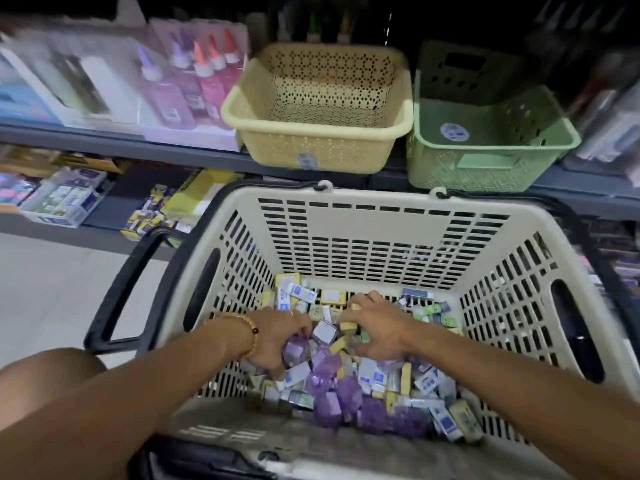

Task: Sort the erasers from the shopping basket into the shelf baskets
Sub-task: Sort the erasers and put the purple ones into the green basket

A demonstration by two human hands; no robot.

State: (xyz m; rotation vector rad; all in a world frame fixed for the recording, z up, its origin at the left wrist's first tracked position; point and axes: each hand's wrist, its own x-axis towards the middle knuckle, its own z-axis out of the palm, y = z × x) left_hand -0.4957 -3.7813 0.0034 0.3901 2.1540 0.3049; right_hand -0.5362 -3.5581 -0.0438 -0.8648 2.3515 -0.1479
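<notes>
Both hands dig in the pile of erasers (pixel 346 382) on the floor of the shopping basket (pixel 381 233). Left hand (pixel 277 336) has its fingers curled round purple packets; right hand (pixel 377 329) pinches small yellow ones. I judge this is the picking step. Next, each handful must be lifted beyond the grip to the cream basket (pixel 318 133) or green basket (pixel 491 161), both seemingly empty.

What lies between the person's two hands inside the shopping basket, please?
In the head view, between the left hand and right hand lie loose erasers in the shopping basket: a white-faced purple packet and yellow ones.
</notes>
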